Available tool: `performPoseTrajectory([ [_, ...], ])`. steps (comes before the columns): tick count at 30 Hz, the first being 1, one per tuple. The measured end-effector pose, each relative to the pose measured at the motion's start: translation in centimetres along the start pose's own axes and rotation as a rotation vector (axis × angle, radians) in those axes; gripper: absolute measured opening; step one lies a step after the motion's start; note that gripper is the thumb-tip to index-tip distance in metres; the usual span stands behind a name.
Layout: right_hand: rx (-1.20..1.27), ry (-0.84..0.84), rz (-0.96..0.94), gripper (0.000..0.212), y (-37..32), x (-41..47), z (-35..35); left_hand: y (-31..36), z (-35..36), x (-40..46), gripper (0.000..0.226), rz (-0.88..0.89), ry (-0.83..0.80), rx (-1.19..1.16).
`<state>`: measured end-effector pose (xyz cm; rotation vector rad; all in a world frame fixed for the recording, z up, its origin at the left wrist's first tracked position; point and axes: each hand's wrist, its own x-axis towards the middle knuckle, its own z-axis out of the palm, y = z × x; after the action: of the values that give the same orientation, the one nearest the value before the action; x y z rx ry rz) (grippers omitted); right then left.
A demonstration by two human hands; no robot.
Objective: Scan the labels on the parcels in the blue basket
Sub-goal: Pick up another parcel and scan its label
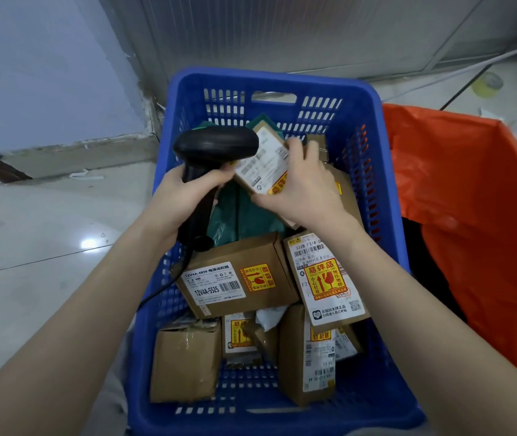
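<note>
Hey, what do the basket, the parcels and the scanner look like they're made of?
Basket: moulded blue plastic, by its slotted walls and slight gloss. Parcels, like the one in the right hand: matte brown cardboard with paper labels. Scanner in the left hand: smooth black plastic, probably.

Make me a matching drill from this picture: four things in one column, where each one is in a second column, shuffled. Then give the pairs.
Things
1. barcode scanner
2. small labelled parcel
3. box marked 12V4A-5525
4. orange bag

Places
A. beside the blue basket, outside it
B. lying in the basket, below the hands in the picture
C. gripped by the left hand
D. held up by the right hand, label facing the scanner

Pairs: 1-C, 2-D, 3-B, 4-A
</note>
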<state>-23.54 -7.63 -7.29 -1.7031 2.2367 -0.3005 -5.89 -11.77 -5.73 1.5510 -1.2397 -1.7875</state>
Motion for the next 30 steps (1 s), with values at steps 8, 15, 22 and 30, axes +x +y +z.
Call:
performPoseTrajectory([
  [8, 0.172, 0.093, 0.154, 0.089, -0.1, -4.8, -4.1, 0.6, 0.5, -2.2, 0.051, -0.045, -0.141, -0.180],
  [15, 0.312, 0.114, 0.280, 0.088, -0.5, -7.0, -4.3, 0.6, 2.0, -3.4, 0.049, -0.085, -0.251, -0.234],
  [22, 0.569, 0.043, 0.346, 0.074, -0.7, -7.9, -3.9, 0.5, 2.0, -3.1, 0.060, -0.115, -0.253, -0.247],
  [30, 1.222, -0.084, 0.623, 0.064, 0.5, -7.5, -4.0, 0.8, 1.7, -3.1, 0.060, -0.104, -0.222, -0.242],
])
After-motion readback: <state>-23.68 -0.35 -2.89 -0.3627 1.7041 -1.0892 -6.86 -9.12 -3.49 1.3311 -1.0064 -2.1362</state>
